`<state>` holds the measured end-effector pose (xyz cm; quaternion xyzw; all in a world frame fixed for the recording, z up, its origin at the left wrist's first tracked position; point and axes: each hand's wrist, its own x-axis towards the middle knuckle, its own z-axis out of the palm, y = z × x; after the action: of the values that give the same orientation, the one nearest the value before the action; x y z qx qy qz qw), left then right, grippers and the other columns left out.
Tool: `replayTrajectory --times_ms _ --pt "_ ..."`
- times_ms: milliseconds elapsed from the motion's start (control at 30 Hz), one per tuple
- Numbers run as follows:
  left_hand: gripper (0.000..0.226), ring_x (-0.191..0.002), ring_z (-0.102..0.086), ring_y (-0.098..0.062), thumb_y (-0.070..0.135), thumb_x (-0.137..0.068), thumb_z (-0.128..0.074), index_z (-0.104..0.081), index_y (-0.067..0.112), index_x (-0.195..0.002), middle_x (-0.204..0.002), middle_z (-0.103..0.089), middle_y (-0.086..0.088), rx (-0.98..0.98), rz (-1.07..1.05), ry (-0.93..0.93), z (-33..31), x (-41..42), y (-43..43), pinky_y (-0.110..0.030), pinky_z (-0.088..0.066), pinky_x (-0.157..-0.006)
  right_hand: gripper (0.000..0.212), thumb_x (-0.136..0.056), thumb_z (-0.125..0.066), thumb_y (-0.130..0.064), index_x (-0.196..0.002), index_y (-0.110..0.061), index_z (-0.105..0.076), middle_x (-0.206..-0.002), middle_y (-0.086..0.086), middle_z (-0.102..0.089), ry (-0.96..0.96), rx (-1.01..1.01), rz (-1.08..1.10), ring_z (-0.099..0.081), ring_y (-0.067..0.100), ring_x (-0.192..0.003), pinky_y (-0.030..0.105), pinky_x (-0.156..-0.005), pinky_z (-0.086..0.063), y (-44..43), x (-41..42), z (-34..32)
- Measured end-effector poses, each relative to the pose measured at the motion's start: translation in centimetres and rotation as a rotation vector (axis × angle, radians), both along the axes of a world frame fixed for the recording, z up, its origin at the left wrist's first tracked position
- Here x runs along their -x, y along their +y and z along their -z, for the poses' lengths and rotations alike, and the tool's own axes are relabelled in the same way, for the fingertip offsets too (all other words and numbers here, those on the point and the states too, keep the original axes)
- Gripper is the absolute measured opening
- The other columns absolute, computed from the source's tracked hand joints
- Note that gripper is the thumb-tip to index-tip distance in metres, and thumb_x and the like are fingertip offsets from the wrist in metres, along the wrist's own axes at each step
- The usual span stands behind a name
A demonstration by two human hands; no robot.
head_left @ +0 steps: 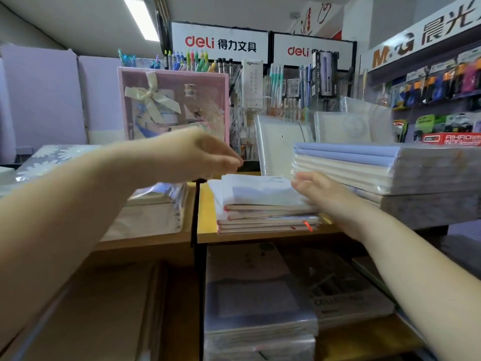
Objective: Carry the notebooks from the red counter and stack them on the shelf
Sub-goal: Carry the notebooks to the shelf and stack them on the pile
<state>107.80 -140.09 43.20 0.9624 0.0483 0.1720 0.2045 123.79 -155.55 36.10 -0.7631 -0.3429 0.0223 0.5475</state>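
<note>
Both hands are hovering over the notebooks [265, 204] sitting stacked on the shelf [205, 212]. Right hand [315, 188], fingers apart, is squaring the edge; left hand [205, 152] is loosely pinched together, holding nothing.

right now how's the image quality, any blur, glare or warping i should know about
Head view: the left hand and right hand are motion-smeared; the stack of notebooks between them is soft-edged. Plastic wrap on the taller pile at right shows glare. Wide-angle warping bends the shelf edges and signs; the ceiling light is blown out.
</note>
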Motion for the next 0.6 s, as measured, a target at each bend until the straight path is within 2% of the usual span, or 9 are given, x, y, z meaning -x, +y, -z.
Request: replayTrajectory --times_ms 67,133,200,233,267,300,400,500,600 --pt "0.020 -0.079 -0.061 -0.004 0.018 -0.087 -0.049 -0.062 0.030 -0.095 -0.104 -0.066 0.008 0.088 0.014 -0.068 -3.3 -1.5 1.7 -0.015 -0.054 -0.073 0.058 -0.085 -0.054 -0.034 -0.138 -0.019 -0.036 -0.145 0.004 -0.040 -0.046 -0.017 0.028 -0.044 0.016 -0.126 0.031 -0.109 -0.032 -0.1 0.1 0.7" --pt "0.029 -0.075 -0.060 -0.007 0.011 -0.089 -0.046 -0.059 0.015 -0.114 -0.109 -0.065 0.001 0.107 -0.037 -0.087 -5.1 -3.7 3.4 -0.018 -0.053 -0.067 0.060 -0.084 -0.057 -0.030 -0.138 -0.019 -0.036 -0.136 0.000 -0.042 -0.036 -0.001 0.008 -0.044 0.016 -0.128 0.028 -0.107 -0.032 -0.3 0.0 0.9" --pt "0.037 -0.079 -0.060 -0.012 0.017 -0.092 -0.043 -0.049 0.009 -0.128 -0.121 -0.062 -0.011 0.095 -0.067 0.024 -5.3 -6.0 4.4 -0.023 -0.050 -0.073 0.045 -0.085 -0.056 -0.025 -0.128 -0.020 -0.044 -0.119 -0.005 -0.047 0.055 -0.017 -0.017 -0.050 0.013 -0.116 0.023 -0.099 -0.033 -0.8 -0.3 0.7" --pt "0.041 -0.084 -0.060 -0.016 0.022 -0.093 -0.041 -0.046 0.007 -0.130 -0.126 -0.059 -0.014 0.081 -0.093 0.119 -4.9 -7.2 4.6 -0.025 -0.049 -0.077 0.026 -0.086 -0.055 -0.024 -0.112 -0.021 -0.052 -0.109 -0.008 -0.051 0.113 -0.037 -0.025 -0.053 0.011 -0.107 0.022 -0.097 -0.034 -1.0 -0.6 0.6" --pt "0.045 -0.092 -0.060 -0.021 0.029 -0.094 -0.038 -0.044 0.005 -0.131 -0.129 -0.057 -0.016 0.055 -0.138 0.226 -4.2 -8.2 4.6 -0.027 -0.048 -0.080 0.012 -0.086 -0.054 -0.025 -0.097 -0.021 -0.056 -0.101 -0.009 -0.056 0.156 -0.047 -0.036 -0.055 0.010 -0.101 0.024 -0.099 -0.035 -1.1 -0.6 0.4" --pt "0.050 -0.101 -0.059 -0.025 0.036 -0.094 -0.035 -0.043 0.004 -0.131 -0.129 -0.058 -0.016 0.023 -0.195 0.338 -3.3 -8.9 4.6 -0.029 -0.047 -0.083 0.012 -0.086 -0.055 -0.030 -0.091 -0.020 -0.059 -0.099 -0.007 -0.060 0.165 -0.038 -0.036 -0.056 0.011 -0.103 0.027 -0.104 -0.036 -1.1 -0.9 0.1" --pt "0.063 -0.111 -0.057 -0.028 0.053 -0.089 -0.030 -0.043 0.007 -0.131 -0.122 -0.063 -0.015 -0.098 -0.310 0.610 -1.1 -9.8 4.3 -0.034 -0.043 -0.095 0.050 -0.081 -0.054 -0.046 -0.118 -0.012 -0.060 -0.123 0.005 -0.063 0.107 0.119 -0.006 -0.054 0.021 -0.119 0.039 -0.111 -0.034 -0.8 -1.5 -0.4" --pt "0.070 -0.115 -0.057 -0.029 0.061 -0.083 -0.034 -0.045 0.011 -0.131 -0.127 -0.058 -0.015 -0.110 -0.299 0.646 0.2 -9.5 3.6 -0.038 -0.043 -0.100 0.042 -0.087 -0.052 -0.034 -0.118 -0.007 -0.061 -0.123 0.010 -0.063 0.131 0.178 -0.020 -0.057 0.025 -0.116 0.037 -0.108 -0.037 -0.4 -1.8 -0.7" --pt "0.072 -0.119 -0.054 -0.032 0.056 -0.082 -0.045 -0.034 0.009 -0.135 -0.134 -0.049 -0.019 0.064 -0.295 0.554 1.2 -9.3 2.0 -0.040 -0.045 -0.100 0.029 -0.087 -0.053 -0.022 -0.106 -0.003 -0.064 -0.110 0.015 -0.066 0.169 0.176 -0.068 -0.061 0.029 -0.104 0.037 -0.099 -0.042 -0.3 -1.5 -0.8"
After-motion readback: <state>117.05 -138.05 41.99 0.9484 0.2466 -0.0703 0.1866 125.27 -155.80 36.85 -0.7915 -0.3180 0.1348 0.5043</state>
